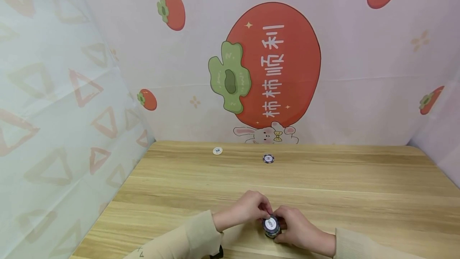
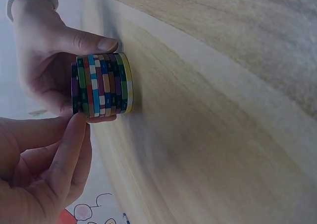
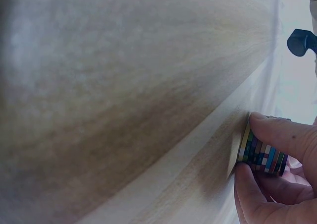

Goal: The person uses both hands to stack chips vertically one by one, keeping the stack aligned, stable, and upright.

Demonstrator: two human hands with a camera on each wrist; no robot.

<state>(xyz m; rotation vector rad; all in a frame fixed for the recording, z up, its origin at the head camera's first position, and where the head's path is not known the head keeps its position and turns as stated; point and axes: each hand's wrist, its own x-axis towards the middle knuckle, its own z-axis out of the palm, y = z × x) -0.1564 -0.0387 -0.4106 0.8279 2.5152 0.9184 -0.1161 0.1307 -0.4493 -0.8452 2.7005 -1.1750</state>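
A stack of multicoloured poker chips (image 1: 272,232) stands upright on the wooden table near the front edge. Its top chip (image 1: 271,223) is dark-rimmed, with a white centre marked 500. My right hand (image 1: 301,229) grips the stack from the right side, thumb and fingers around its edges. From the left, my left hand (image 1: 248,210) pinches the edge of the top chip between thumb and fingertips. In the left wrist view, the left hand's fingers (image 2: 67,154) meet the top end of the stack (image 2: 101,85). The right wrist view shows the right thumb (image 3: 280,135) against the stack's side.
Toward the back of the wooden table (image 1: 323,183) lie two single chips: a white chip (image 1: 217,151) marked 50 and a dark-and-white chip (image 1: 268,158) marked 10. A printed cloth (image 1: 352,91) hangs behind the table, another at the left.
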